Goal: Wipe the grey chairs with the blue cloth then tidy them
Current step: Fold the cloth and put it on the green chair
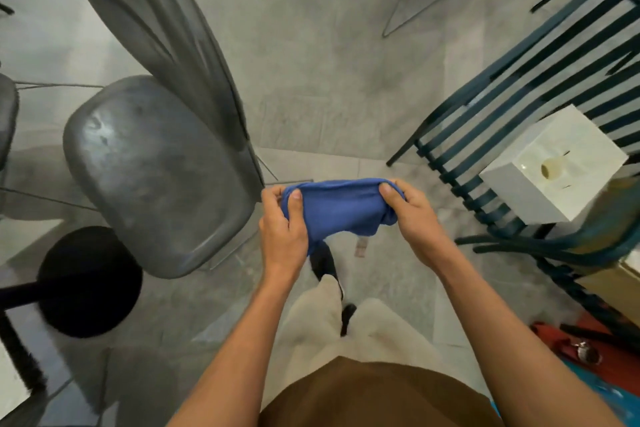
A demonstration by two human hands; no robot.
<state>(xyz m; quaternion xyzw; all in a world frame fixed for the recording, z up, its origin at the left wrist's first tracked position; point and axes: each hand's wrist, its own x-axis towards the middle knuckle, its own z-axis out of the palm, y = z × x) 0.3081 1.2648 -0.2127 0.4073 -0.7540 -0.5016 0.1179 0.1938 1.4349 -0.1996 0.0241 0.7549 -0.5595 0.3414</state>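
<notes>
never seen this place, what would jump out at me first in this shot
In the middle, the left hand and right hand stretch a blue cloth between them above the floor. Just left of it stands a grey chair with a shiny seat, and at the right a white box rests on a dark slatted chair.

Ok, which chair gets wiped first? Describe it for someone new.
Start at the blue cloth stretched between both hands. The grey chair stands just to its left. Its smooth, solid, glossy seat sets it apart from the dark green slatted chair opposite.
</notes>
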